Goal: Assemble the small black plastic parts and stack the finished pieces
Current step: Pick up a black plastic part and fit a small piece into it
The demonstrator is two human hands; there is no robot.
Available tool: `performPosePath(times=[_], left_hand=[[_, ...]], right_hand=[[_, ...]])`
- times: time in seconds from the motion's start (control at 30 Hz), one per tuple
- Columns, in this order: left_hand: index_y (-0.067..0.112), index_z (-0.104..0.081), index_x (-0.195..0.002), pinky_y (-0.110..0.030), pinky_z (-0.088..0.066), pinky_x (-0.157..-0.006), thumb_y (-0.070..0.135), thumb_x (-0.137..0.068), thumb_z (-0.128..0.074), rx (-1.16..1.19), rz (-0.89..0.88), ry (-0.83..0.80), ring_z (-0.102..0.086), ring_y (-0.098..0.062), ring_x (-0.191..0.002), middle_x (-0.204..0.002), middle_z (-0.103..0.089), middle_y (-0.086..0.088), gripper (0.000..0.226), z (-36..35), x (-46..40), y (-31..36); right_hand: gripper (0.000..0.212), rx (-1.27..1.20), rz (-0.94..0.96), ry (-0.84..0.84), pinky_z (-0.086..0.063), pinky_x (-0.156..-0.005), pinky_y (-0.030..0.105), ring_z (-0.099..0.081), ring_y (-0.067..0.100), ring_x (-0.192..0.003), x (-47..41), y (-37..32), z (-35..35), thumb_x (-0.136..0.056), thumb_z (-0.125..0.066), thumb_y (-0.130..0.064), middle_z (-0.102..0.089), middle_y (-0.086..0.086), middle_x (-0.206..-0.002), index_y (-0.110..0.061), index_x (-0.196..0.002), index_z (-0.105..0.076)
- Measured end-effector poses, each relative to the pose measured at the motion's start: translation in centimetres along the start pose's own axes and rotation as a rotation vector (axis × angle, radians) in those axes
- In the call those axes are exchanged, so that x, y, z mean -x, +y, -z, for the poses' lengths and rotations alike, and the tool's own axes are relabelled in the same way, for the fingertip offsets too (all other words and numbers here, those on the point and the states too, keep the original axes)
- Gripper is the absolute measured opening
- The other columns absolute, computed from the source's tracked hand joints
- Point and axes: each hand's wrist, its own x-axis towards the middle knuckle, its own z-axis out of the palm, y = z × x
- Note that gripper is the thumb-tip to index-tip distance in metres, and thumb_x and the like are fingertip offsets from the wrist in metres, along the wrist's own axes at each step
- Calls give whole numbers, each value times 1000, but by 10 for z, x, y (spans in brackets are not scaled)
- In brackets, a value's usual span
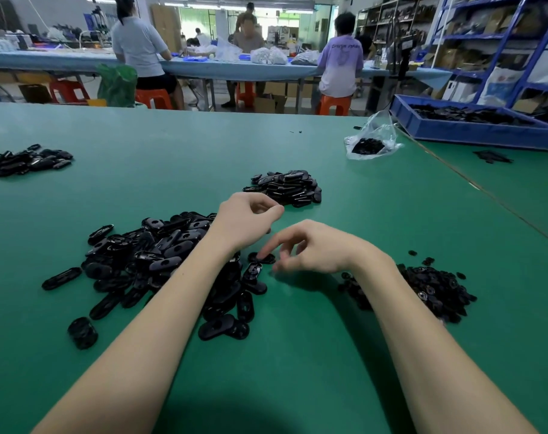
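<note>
**Hands at the heap of black shells**

On the green table [297, 151], the big heap of oval shells [160, 261] is the landmark. Beyond it, a stacked pile [288, 186]; right, small round parts [432, 289]. Left hand [244, 220] curled, grasping nothing visible; right hand [313, 249] touches one shell [261, 258] at the heap's edge with its forefinger.

Green table [297, 355] with heaps of black parts [147, 261] (plus clear bag [372, 139], blue tray [473, 130]).

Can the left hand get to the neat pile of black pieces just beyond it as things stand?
Probably yes: the left hand hovers just short of that pile, with only bare green table between them.
</note>
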Motion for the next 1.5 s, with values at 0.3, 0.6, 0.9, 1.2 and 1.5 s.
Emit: performPosePath(times=[0.3, 0.6, 0.9, 1.2, 1.5], left_hand=[[26, -76, -84, -23, -48, -73, 36, -86, -67, 55, 59, -25, -71, -2, -72, -86, -76, 11, 13, 1, 0, 0], [18, -76, -102, -16, -50, -54, 28, -97, -63, 370, 162, -314, -73, -15, -77, -101, -77, -7, 18, -2, 6, 11], [-1, -71, -107, -18, -59, -72, 1, -98, -59, 643, 244, -372, -76, -22, -82, -103, -75, -20, 15, -15, 10, 10], [-2, -70, -106, -19, -60, -73, 9, -95, -65, 725, 299, -343, -77, -25, -87, -98, -77, -16, 17, -15, 8, 11], [-1, -71, -104, -18, -59, -72, 7, -96, -64, 747, 296, -340, -76, -24, -90, -99, -77, -16, 13, -13, 5, 6]], right_hand=[[12, -13, 50, 97, -35, -54, 6, -47, -2, -49, -8, -3, -16, -86, -82, -30, -56, -19, -57, -36, -97, -83], [10, -193, -88, 293, -38, -49, 10, -47, 4, -54, 24, 15, 33, -93, -74, -32, -73, -12, -72, -27, -91, -83], [19, -30, -303, 329, -44, -60, 21, -54, 5, -53, 39, 17, 49, -91, -71, -44, -78, -14, -82, -27, -88, -79], [15, 327, -606, 26, -52, -67, 23, -65, -3, -50, 41, 4, 48, -59, -88, -49, -74, -19, -70, -44, -67, -77], [9, 368, -633, 62, -59, -76, 24, -74, 2, -65, 35, 0, 45, -66, -87, -31, -76, -10, -67, -30, -71, -80]])
